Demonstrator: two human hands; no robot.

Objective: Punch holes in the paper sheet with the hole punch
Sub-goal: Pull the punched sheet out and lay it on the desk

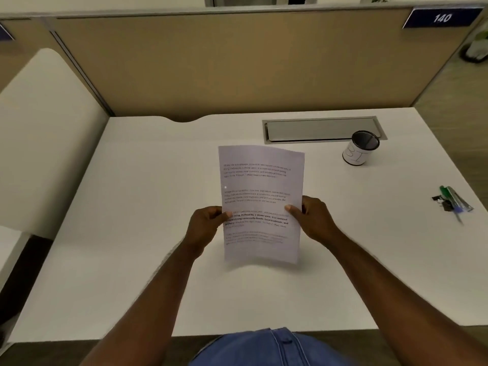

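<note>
From the head camera, we hold the printed paper sheet [261, 202] up over the white desk [132, 233]. Our left hand [204, 225] pinches its left edge and our right hand [314, 220] pinches its right edge. We see one small hole on the left side. We cannot see a hole punch. The floppy page could bend or slip, so new holes may come out crooked.
</note>
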